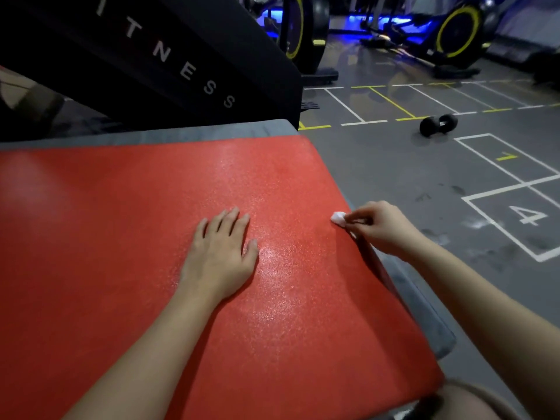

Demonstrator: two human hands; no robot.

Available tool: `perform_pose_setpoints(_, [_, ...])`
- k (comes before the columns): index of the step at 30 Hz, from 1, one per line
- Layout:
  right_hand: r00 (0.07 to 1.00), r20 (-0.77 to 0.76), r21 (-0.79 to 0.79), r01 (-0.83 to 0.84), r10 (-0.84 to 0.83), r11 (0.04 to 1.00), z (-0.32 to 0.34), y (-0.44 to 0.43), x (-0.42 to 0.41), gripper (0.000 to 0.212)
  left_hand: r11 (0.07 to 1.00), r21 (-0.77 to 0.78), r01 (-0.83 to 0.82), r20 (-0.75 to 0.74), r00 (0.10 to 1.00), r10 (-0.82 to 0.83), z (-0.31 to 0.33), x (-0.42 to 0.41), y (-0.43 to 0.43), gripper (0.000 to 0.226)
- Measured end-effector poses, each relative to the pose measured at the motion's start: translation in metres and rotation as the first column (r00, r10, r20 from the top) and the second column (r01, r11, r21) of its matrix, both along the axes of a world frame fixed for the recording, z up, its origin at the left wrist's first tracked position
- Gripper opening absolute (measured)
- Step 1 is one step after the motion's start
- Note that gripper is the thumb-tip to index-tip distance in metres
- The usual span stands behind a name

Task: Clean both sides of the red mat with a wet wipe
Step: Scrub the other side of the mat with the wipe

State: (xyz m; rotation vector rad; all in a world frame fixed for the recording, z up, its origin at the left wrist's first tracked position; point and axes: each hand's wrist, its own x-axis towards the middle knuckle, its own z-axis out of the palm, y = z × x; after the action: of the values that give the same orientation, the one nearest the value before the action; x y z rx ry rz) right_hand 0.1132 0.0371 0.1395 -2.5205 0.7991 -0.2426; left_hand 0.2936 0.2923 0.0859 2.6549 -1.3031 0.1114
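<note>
Red mat: the red mat lies flat and fills the view from 9 o'clock through the centre to 6 o'clock, one face up. It sits on top of a grey mat.
Wipe: the wet wipe is a small white wad touching the red mat's right border, at about 3 o'clock from the view's centre.
Right hand: the right hand pinches the wad between thumb and curled fingertips, its wrist out past the border.
Left hand: the left hand lies palm down with straight fingers at the mat's centre. It holds nothing and pins the mat.
Step in hand: wiping the upper face along its right border, as I judge it.
Doing it well: unfold the wad so more cloth meets the surface. Sweep in overlapping strokes parallel to the border. Lean on the flat hand so the mat cannot slide on the grey one. Work inward toward 9 o'clock before flipping.
Shine: a glossy band runs from the thumb toward 5 o'clock; whether it is wet or only lit, I cannot tell.
Heading: the visible end edge runs from 12 o'clock to 5 o'clock and faces 3 o'clock.
Long axis: probably 9 to 3 o'clock, though the left end is cut off.
Grey mat: it shows as a strip at 11 o'clock and at 4 o'clock.
Surroundings: a dumbbell lies on the floor at 1 o'clock, well apart.
</note>
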Motion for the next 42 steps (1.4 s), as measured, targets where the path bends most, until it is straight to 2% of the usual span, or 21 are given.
perform_pose_setpoints(2, [0.995, 0.091, -0.074, 0.039, -0.032, 0.996, -0.005, -0.010, 0.033, 0.035, 1.000, 0.007, 0.002, -0.007, 1.000, -0.002, 0.001, 0.000, -0.001, 0.071])
perform_pose_setpoints(5, [0.959, 0.248, -0.018, 0.147, -0.138, 0.989, -0.014, -0.020, 0.080, 0.028, 1.000, 0.006, 0.001, -0.019, 1.000, -0.001, 0.002, 0.000, 0.000, 0.072])
perform_pose_setpoints(8, [0.962, 0.229, -0.040, 0.165, -0.152, 0.985, -0.018, -0.024, 0.095, 0.025, 1.000, 0.013, 0.001, -0.015, 1.000, -0.001, 0.002, 0.001, 0.001, 0.072])
perform_pose_setpoints(10, [0.982, 0.131, -0.091, 0.148, -0.135, 0.985, -0.019, -0.029, 0.088, 0.032, 1.000, 0.021, 0.007, -0.015, 1.000, -0.007, 0.002, 0.001, 0.001, 0.072])
perform_pose_setpoints(13, [0.995, -0.008, -0.119, 0.099, -0.101, 0.988, -0.017, -0.044, 0.096, 0.028, 1.000, 0.003, 0.003, -0.025, 1.000, -0.003, 0.002, 0.004, -0.001, 0.070])
perform_pose_setpoints(16, [0.991, 0.106, -0.179, 0.096, -0.078, 0.979, -0.019, -0.052, 0.135, 0.028, 1.000, 0.028, 0.011, -0.025, 1.000, -0.010, 0.001, 0.007, -0.001, 0.069])
perform_pose_setpoints(19, [0.963, 0.231, -0.097, 0.161, -0.135, 0.982, -0.020, -0.060, 0.167, 0.026, 0.999, 0.044, 0.014, -0.033, 0.999, -0.012, 0.000, 0.006, 0.000, 0.070])
perform_pose_setpoints(22, [0.971, 0.132, -0.002, 0.203, -0.201, 0.979, -0.012, -0.065, 0.169, 0.032, 0.998, 0.053, 0.017, -0.039, 0.999, -0.015, -0.001, 0.008, -0.001, 0.071])
perform_pose_setpoints(26, [0.989, -0.092, -0.058, 0.113, -0.118, 0.992, -0.006, -0.061, 0.135, 0.025, 0.998, 0.064, 0.018, -0.030, 0.999, -0.017, -0.002, 0.008, -0.003, 0.072])
perform_pose_setpoints(28, [0.988, -0.129, -0.057, 0.081, -0.088, 0.995, -0.005, -0.064, 0.134, 0.019, 0.997, 0.070, 0.017, -0.036, 0.999, -0.014, -0.002, 0.008, -0.002, 0.073])
perform_pose_setpoints(30, [0.994, -0.037, -0.072, 0.096, -0.099, 0.993, -0.006, -0.066, 0.150, 0.020, 0.997, 0.073, 0.018, -0.044, 0.999, -0.015, 0.000, 0.008, -0.003, 0.073])
perform_pose_setpoints(32, [0.983, 0.129, -0.084, 0.139, -0.127, 0.987, -0.012, -0.071, 0.174, 0.018, 0.997, 0.072, 0.018, -0.049, 0.999, -0.014, 0.001, 0.009, -0.002, 0.073])
perform_pose_setpoints(35, [0.940, 0.274, 0.039, 0.199, -0.202, 0.979, -0.016, -0.080, 0.199, 0.011, 0.998, 0.063, 0.021, -0.057, 0.998, -0.017, 0.002, 0.007, -0.003, 0.073])
perform_pose_setpoints(37, [0.919, 0.287, 0.113, 0.247, -0.270, 0.962, -0.016, -0.088, 0.203, 0.018, 0.998, 0.064, 0.021, -0.058, 0.998, -0.018, 0.002, 0.007, -0.001, 0.072])
perform_pose_setpoints(42, [0.966, 0.181, 0.015, 0.186, -0.185, 0.983, -0.025, -0.100, 0.200, 0.016, 0.997, 0.070, 0.013, -0.046, 0.999, -0.010, 0.002, 0.007, -0.002, 0.070])
